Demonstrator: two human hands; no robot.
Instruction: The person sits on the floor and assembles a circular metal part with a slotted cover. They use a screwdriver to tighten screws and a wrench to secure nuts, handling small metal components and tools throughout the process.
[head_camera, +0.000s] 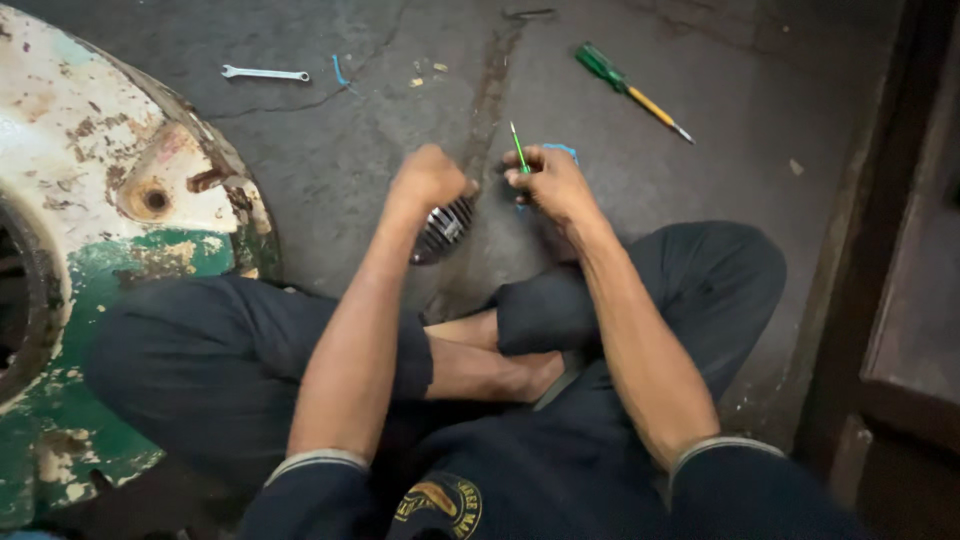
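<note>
I sit cross-legged on a concrete floor. My left hand (428, 180) is closed on a round chrome grille-faced part (445, 228) that hangs below the fist. My right hand (552, 183) grips a thin green-handled tool (519, 148) that points up and away, with a bit of blue wire (563, 149) by the fingers. Both hands are close together, above the floor in front of my knees.
A large rusty white-and-green metal disc (90, 250) lies at the left. On the floor farther out lie a silver spanner (265, 73), a green-and-yellow screwdriver (630, 90) and a blue wire scrap (341, 73). A dark wooden frame (880, 250) stands at the right.
</note>
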